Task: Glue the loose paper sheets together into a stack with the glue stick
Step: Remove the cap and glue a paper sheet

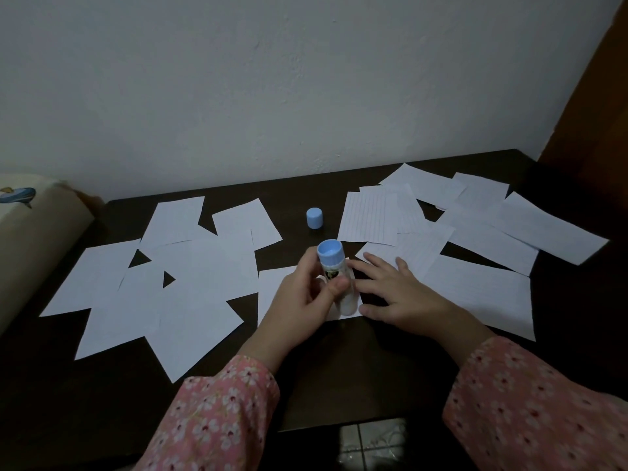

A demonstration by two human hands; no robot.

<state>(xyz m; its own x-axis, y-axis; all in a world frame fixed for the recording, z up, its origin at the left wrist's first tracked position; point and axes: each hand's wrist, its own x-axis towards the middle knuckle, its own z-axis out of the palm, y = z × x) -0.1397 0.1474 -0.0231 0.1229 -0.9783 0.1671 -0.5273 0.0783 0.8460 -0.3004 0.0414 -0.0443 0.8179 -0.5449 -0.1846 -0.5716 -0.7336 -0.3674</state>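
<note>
Head view: left hand [299,300] pinches glue stick [334,277] mid-barrel at table centre, its cap [314,217] off at 12 o'clock. Right hand [397,294] spread flat, pressing sheet [272,290]. Paper looks light, floppy, likely to slide; pin it near an edge.

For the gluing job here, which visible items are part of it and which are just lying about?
Part of the job:
- glue stick, in the left hand grip
- blue cap, off, standing on the table
- sheet in front, under the right hand
- loose sheets on the left
- lined sheets on the right

Lying about:
- cream cushion at the left edge
</note>
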